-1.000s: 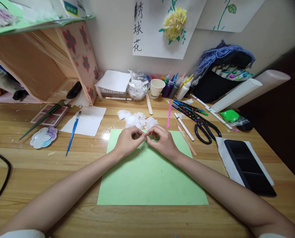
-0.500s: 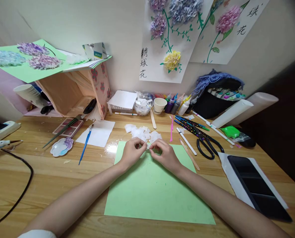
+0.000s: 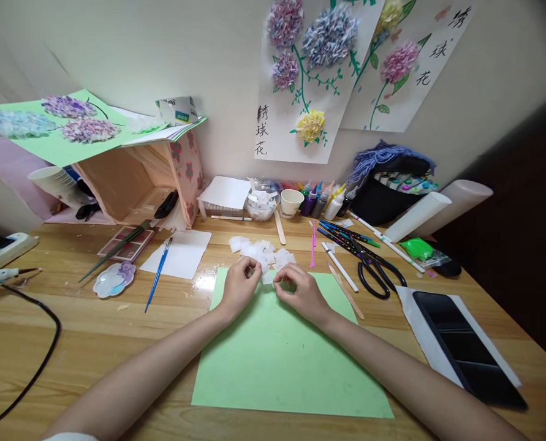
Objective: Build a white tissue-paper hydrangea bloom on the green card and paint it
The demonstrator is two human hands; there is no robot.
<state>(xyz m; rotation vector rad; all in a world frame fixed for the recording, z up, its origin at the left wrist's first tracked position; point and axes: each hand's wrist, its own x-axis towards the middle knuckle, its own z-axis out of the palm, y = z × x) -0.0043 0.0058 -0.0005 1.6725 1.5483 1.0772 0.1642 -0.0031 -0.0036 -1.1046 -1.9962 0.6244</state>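
Observation:
My left hand (image 3: 241,285) hovers over the top edge of a green sheet of paper (image 3: 282,361), its fingers curled in. Whatever may be between its fingertips is hidden. To its right, my right hand (image 3: 303,294) is pinched, with a small white paper piece (image 3: 268,278) at its fingertips. A gap now separates the two hands. Just beyond them lies a loose pile of white paper squares (image 3: 258,250) on the wooden table.
Scissors (image 3: 374,269), a white marker (image 3: 339,267) and a wooden stick (image 3: 346,292) lie right. A blue brush (image 3: 160,272) rests on white paper at left, near a palette (image 3: 113,280). Behind stand a paper cup (image 3: 291,203) and paint bottles (image 3: 321,203). A glue gun (image 3: 6,275) lies far left.
My hands have parted: their fingertips met around a small white piece before, and now the left hand is drawn slightly left. The camera view has tilted up a little.

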